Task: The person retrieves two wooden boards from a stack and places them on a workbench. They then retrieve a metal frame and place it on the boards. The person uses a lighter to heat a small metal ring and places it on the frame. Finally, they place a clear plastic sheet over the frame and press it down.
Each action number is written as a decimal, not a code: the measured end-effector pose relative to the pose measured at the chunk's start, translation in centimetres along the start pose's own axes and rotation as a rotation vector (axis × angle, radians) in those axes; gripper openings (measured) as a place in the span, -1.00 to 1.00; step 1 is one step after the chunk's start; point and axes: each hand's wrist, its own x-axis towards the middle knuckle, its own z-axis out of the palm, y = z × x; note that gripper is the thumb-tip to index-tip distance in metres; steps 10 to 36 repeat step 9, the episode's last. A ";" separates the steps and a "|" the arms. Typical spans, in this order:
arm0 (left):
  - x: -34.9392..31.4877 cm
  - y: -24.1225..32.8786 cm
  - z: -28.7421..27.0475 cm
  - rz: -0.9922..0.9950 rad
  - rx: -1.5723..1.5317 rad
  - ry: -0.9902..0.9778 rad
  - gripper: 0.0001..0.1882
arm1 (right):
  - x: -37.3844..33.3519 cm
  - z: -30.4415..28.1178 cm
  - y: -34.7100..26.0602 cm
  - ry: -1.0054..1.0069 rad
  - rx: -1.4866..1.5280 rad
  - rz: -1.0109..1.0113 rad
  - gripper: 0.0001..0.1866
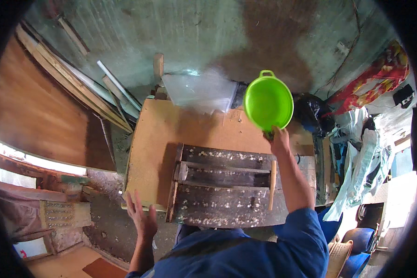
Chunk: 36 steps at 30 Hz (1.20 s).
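My right hand is closed on the near side of a bright green plastic basin, held out over the far right part of the table. A loop handle shows on the basin's far rim, and its inside faces up toward me. My left hand is off the table's near left corner, fingers apart, holding nothing. Between my arms lies a dark, weathered wooden panel speckled with white spots. Two raised strips cross it, a wooden bar runs along its left end, and a light wooden stick lies at its right.
Beneath the panel is a tan board tabletop. Clear plastic sheeting sits at its far edge, against a stained wall. A black plastic bag is at the right. Planks lean at the left; blue containers stand lower right.
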 end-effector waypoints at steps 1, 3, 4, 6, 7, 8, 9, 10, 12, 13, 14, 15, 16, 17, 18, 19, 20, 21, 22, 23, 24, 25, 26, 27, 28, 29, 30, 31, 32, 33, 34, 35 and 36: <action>1.6 1.5 0.2 0.019 -0.118 -0.040 -0.22 | -3.7 0.7 -0.6 -0.054 -0.040 0.024 -0.76; 4.2 3.9 0.8 0.110 -0.340 -0.124 -0.23 | -11.5 3.1 -1.8 -0.081 -0.084 0.092 -0.74; 5.3 5.0 1.3 0.190 -0.449 -0.182 -0.24 | -15.2 3.9 -2.1 -0.037 -0.084 0.135 -0.71; 6.1 6.3 3.9 0.187 -0.909 -0.354 -0.19 | -20.4 4.4 -0.8 -0.088 -0.155 0.011 -0.61; 6.2 7.1 4.8 0.172 -1.141 -0.443 -0.16 | -22.5 4.0 -0.2 -0.131 -0.192 -0.008 -0.51; 6.2 8.1 5.0 0.143 -1.215 -0.563 -0.05 | -24.5 3.5 0.6 -0.173 -0.223 -0.029 -0.38; 6.1 9.3 4.6 0.111 -1.284 -0.691 0.06 | -26.0 2.4 1.9 -0.229 -0.247 -0.008 -0.16; 6.1 9.3 4.6 0.111 -1.284 -0.691 0.06 | -26.0 2.4 1.9 -0.229 -0.247 -0.008 -0.16; 6.1 9.3 4.6 0.111 -1.284 -0.691 0.06 | -26.0 2.4 1.9 -0.229 -0.247 -0.008 -0.16; 6.1 9.3 4.6 0.111 -1.284 -0.691 0.06 | -26.0 2.4 1.9 -0.229 -0.247 -0.008 -0.16; 6.1 9.3 4.6 0.111 -1.284 -0.691 0.06 | -26.0 2.4 1.9 -0.229 -0.247 -0.008 -0.16; 6.1 9.3 4.6 0.111 -1.284 -0.691 0.06 | -26.0 2.4 1.9 -0.229 -0.247 -0.008 -0.16; 6.1 9.3 4.6 0.111 -1.284 -0.691 0.06 | -26.0 2.4 1.9 -0.229 -0.247 -0.008 -0.16; 6.1 9.3 4.6 0.111 -1.284 -0.691 0.06 | -26.0 2.4 1.9 -0.229 -0.247 -0.008 -0.16; 6.1 9.3 4.6 0.111 -1.284 -0.691 0.06 | -26.0 2.4 1.9 -0.229 -0.247 -0.008 -0.16; 6.1 9.3 4.6 0.111 -1.284 -0.691 0.06 | -26.0 2.4 1.9 -0.229 -0.247 -0.008 -0.16; 6.1 9.3 4.6 0.111 -1.284 -0.691 0.06 | -26.0 2.4 1.9 -0.229 -0.247 -0.008 -0.16; 6.1 9.3 4.6 0.111 -1.284 -0.691 0.06 | -26.0 2.4 1.9 -0.229 -0.247 -0.008 -0.16; 6.1 9.3 4.6 0.111 -1.284 -0.691 0.06 | -26.0 2.4 1.9 -0.229 -0.247 -0.008 -0.16; 6.1 9.3 4.6 0.111 -1.284 -0.691 0.06 | -26.0 2.4 1.9 -0.229 -0.247 -0.008 -0.16; 6.1 9.3 4.6 0.111 -1.284 -0.691 0.06 | -26.0 2.4 1.9 -0.229 -0.247 -0.008 -0.16; 6.1 9.3 4.6 0.111 -1.284 -0.691 0.06 | -26.0 2.4 1.9 -0.229 -0.247 -0.008 -0.16; 6.1 9.3 4.6 0.111 -1.284 -0.691 0.06 | -26.0 2.4 1.9 -0.229 -0.247 -0.008 -0.16; 6.1 9.3 4.6 0.111 -1.284 -0.691 0.06 | -26.0 2.4 1.9 -0.229 -0.247 -0.008 -0.16; 6.1 9.3 4.6 0.111 -1.284 -0.691 0.06 | -26.0 2.4 1.9 -0.229 -0.247 -0.008 -0.16; 6.1 9.3 4.6 0.111 -1.284 -0.691 0.06 | -26.0 2.4 1.9 -0.229 -0.247 -0.008 -0.16; 6.1 9.3 4.6 0.111 -1.284 -0.691 0.06 | -26.0 2.4 1.9 -0.229 -0.247 -0.008 -0.16; 6.1 9.3 4.6 0.111 -1.284 -0.691 0.06 | -26.0 2.4 1.9 -0.229 -0.247 -0.008 -0.16; 6.1 9.3 4.6 0.111 -1.284 -0.691 0.06 | -26.0 2.4 1.9 -0.229 -0.247 -0.008 -0.16; 6.1 9.3 4.6 0.111 -1.284 -0.691 0.06 | -26.0 2.4 1.9 -0.229 -0.247 -0.008 -0.16; 6.1 9.3 4.6 0.111 -1.284 -0.691 0.06 | -26.0 2.4 1.9 -0.229 -0.247 -0.008 -0.16; 6.1 9.3 4.6 0.111 -1.284 -0.691 0.06 | -26.0 2.4 1.9 -0.229 -0.247 -0.008 -0.16; 6.1 9.3 4.6 0.111 -1.284 -0.691 0.06 | -26.0 2.4 1.9 -0.229 -0.247 -0.008 -0.16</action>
